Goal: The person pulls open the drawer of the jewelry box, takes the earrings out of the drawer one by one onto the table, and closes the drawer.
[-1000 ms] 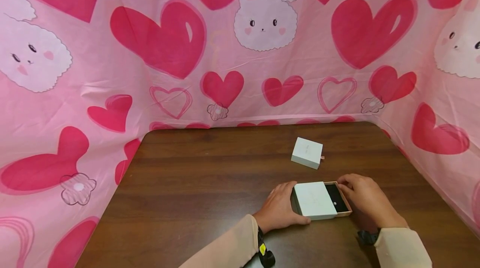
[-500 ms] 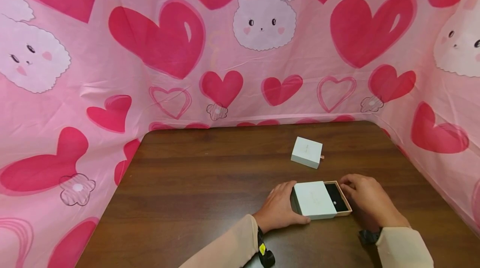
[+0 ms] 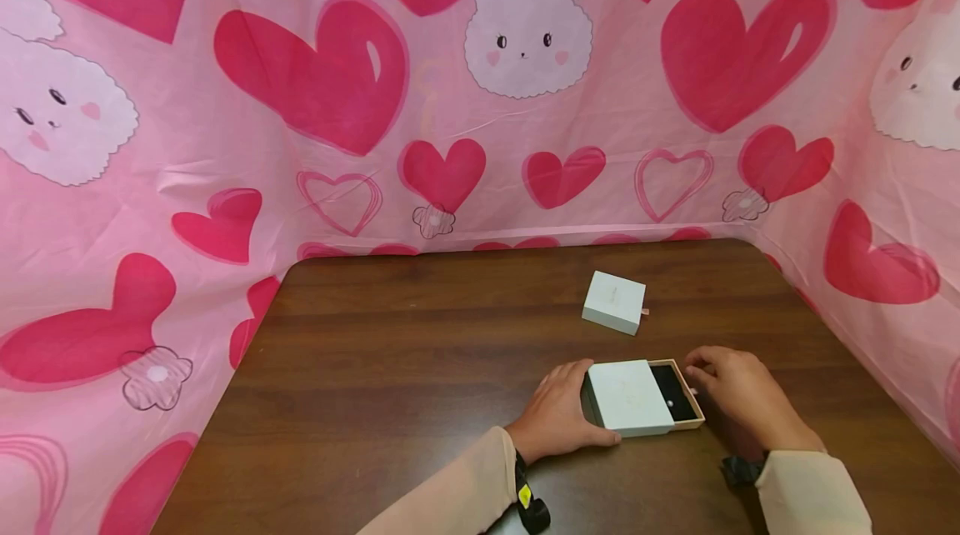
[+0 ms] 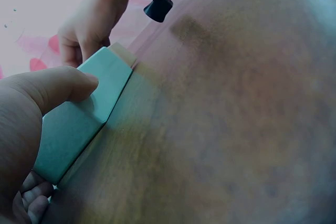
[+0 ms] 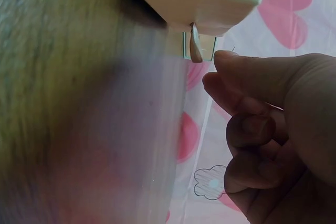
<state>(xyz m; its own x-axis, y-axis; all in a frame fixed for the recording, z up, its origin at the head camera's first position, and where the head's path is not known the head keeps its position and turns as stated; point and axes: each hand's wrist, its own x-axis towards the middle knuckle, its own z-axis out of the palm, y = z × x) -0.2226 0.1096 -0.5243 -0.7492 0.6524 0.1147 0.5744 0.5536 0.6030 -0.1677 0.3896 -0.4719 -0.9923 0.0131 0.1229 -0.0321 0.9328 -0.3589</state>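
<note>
A pale jewellery box point(image 3: 632, 398) lies on the table in the head view, its sleeve covering part of a drawer point(image 3: 688, 402) that sticks out to the right. The drawer has a black lining and a small shiny white spot in it. My left hand point(image 3: 557, 418) grips the sleeve from the left, the thumb point(image 4: 73, 85) along its near side. Just right of the drawer hovers my right hand point(image 3: 742, 392), fingers loosely curled and holding nothing. In the right wrist view, a ribbon pull tab point(image 5: 195, 45) hangs from the drawer front, a small gap from thumb and index finger.
A second white box point(image 3: 615, 302), closed, with a small pink tab on its right side, sits behind the first. The brown wooden table point(image 3: 390, 368) meets a pink cloth point(image 3: 442, 110) printed with hearts and rabbits on three sides.
My right hand has drawn slightly right, away from the drawer, and its pull tab now shows between them. The left hand and the box have stayed put.
</note>
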